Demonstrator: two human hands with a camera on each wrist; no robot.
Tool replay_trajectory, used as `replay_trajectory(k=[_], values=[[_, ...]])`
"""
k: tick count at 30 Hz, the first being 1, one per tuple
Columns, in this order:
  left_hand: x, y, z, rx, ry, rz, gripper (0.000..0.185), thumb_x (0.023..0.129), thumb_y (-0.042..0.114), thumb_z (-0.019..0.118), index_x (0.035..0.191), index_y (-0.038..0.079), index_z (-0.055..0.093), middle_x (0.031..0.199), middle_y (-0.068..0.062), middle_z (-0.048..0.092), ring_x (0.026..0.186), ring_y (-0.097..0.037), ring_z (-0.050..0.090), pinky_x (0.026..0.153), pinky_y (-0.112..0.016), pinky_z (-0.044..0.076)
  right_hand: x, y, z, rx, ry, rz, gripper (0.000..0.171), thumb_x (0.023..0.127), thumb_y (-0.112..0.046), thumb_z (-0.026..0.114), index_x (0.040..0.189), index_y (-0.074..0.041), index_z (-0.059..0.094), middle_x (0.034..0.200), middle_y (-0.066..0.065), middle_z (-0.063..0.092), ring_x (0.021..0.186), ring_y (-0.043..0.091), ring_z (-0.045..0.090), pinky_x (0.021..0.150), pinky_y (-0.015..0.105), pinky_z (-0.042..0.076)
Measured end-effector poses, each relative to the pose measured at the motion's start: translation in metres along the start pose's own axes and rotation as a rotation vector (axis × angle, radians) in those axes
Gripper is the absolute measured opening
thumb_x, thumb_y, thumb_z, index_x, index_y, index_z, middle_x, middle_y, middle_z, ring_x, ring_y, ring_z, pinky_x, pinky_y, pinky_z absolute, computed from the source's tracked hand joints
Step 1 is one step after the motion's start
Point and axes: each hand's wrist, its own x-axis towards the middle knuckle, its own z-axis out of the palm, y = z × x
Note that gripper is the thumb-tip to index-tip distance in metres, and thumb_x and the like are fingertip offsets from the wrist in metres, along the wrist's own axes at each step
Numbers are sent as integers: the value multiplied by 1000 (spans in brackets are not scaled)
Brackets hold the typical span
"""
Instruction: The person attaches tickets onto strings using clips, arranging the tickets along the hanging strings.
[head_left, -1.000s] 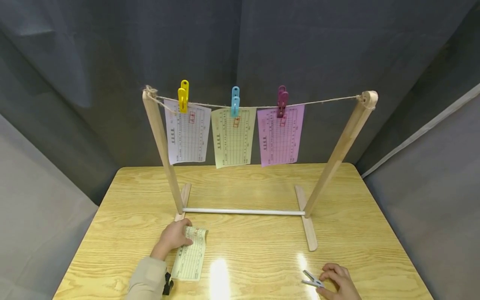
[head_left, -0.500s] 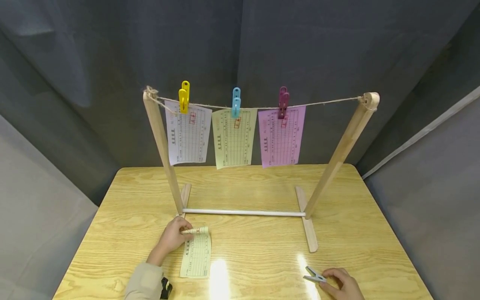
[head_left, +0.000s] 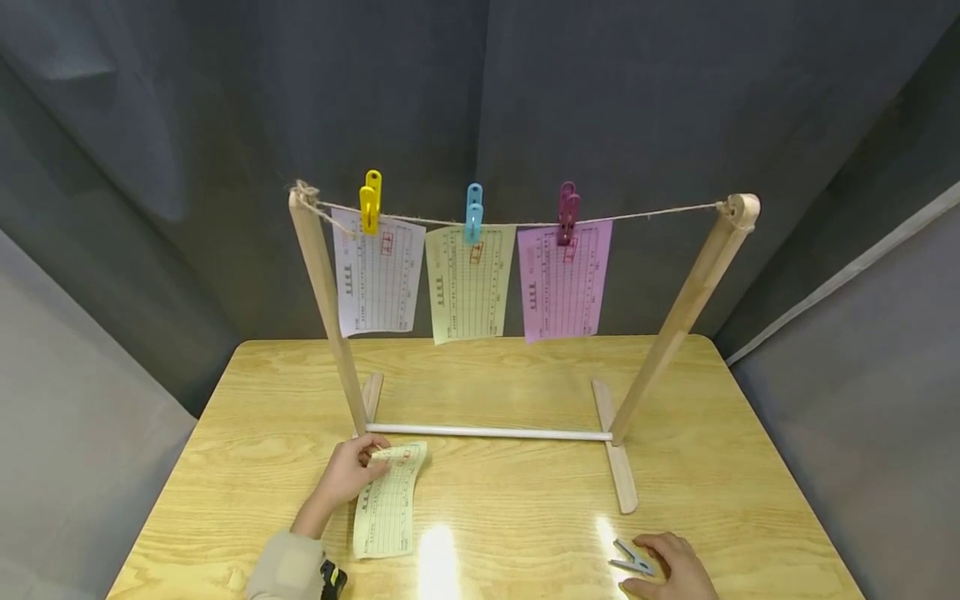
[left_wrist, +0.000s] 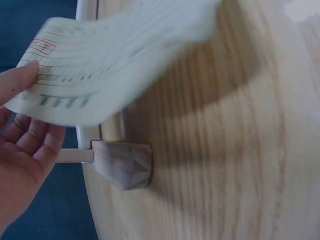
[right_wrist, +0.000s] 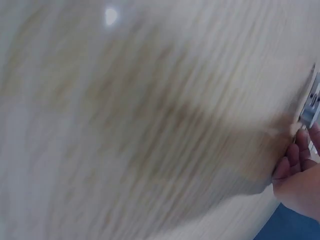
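Note:
My left hand point(head_left: 348, 475) pinches the upper left edge of a pale yellow printed form point(head_left: 390, 504). In the left wrist view that form point(left_wrist: 115, 65) curves upward between thumb and fingers, its far part blurred. At the front right, my right hand point(head_left: 675, 571) has thumb and fingers spread to either side of a light blue-grey clothespin point(head_left: 636, 565), whose two arms splay leftward. The right wrist view shows only part of this clothespin point(right_wrist: 311, 107) at its edge, by the fingertips. On the twine hang a white form point(head_left: 381, 279), a yellow form point(head_left: 471, 287) and a pink form point(head_left: 564, 287).
A yellow clothespin point(head_left: 371, 202), a blue clothespin point(head_left: 474, 214) and a purple clothespin point(head_left: 567, 214) clip the hanging forms. The twine runs between the left wooden post point(head_left: 326, 308) and right wooden post point(head_left: 678, 325). A white rod point(head_left: 487, 432) joins their feet on the table point(head_left: 510, 500).
The left hand has lifted the form's top edge, and the paper has shifted slightly right and bent. The right hand's thumb and fingers have spread apart around the clothespin.

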Motion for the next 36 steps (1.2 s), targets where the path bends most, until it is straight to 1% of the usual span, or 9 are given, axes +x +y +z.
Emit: replay_trajectory(k=[3, 8, 13, 18, 21, 24, 28, 31, 36], values=[[1, 4, 0, -60, 16, 11, 30, 77, -1, 69, 105, 3, 60, 67, -3, 41, 51, -6, 30, 47, -20, 29, 4, -3, 7, -15, 24, -18, 60, 62, -42, 79, 109, -10, 60, 101, 1, 54, 93, 20, 43, 74, 40, 44], [3, 9, 0, -57, 63, 44, 43, 75, -3, 71, 114, 1, 56, 62, -2, 37, 50, -5, 30, 48, -19, 29, 10, -10, 16, -37, 89, -38, 53, 58, -38, 82, 100, -13, 63, 93, -4, 54, 85, 16, 42, 68, 28, 39], [4, 17, 1, -46, 83, 64, 55, 74, -5, 71, 124, -1, 49, 60, 1, 39, 50, -4, 32, 49, -18, 30, 12, -16, 17, -37, 84, 6, 38, 64, -32, 81, 94, -16, 63, 91, -8, 54, 84, 13, 44, 68, 26, 40], [3, 33, 1, -79, 69, 50, 63, 74, -6, 70, 129, 0, 42, 61, 0, 40, 53, -7, 35, 51, -20, 32, 11, -24, 12, 43, 89, 61, 38, 70, -27, 78, 99, -8, 63, 89, -2, 56, 79, 12, 47, 66, 24, 41], [2, 43, 1, -98, 66, 52, 57, 73, -5, 71, 124, -4, 44, 64, 0, 43, 58, -8, 40, 53, -20, 35, 12, -31, 7, 133, 119, 80, 37, 72, -22, 76, 100, -3, 62, 81, 0, 54, 71, 10, 45, 60, 22, 40], [-2, 64, -1, -110, 60, 30, 48, 74, -6, 70, 115, -9, 48, 69, -3, 52, 63, -12, 46, 57, -22, 41, 14, -37, 2, 209, 137, 89, 37, 74, -20, 75, 102, 0, 62, 78, 0, 53, 67, 9, 42, 57, 20, 38], [-2, 73, 0, -124, 58, 27, 40, 74, -4, 71, 109, -9, 51, 75, -6, 58, 67, -14, 50, 60, -24, 44, 17, -43, -8, 247, 142, 101, 39, 76, -21, 74, 105, 0, 60, 81, 1, 53, 69, 10, 43, 60, 21, 39], [2, 62, 5, -120, 69, 86, 31, 74, 1, 73, 99, -4, 56, 75, -3, 58, 66, -11, 50, 58, -23, 45, 19, -46, -15, 256, 158, 109, 39, 76, -20, 73, 106, 0, 59, 84, 2, 54, 73, 10, 45, 64, 21, 41], [2, 66, 9, -108, 80, 178, 19, 75, 4, 73, 75, 6, 54, 63, 1, 45, 59, -11, 45, 53, -23, 40, 19, -54, -29, 265, 187, 108, 43, 79, -22, 71, 111, 2, 57, 89, 5, 55, 73, 9, 46, 61, 22, 41]])
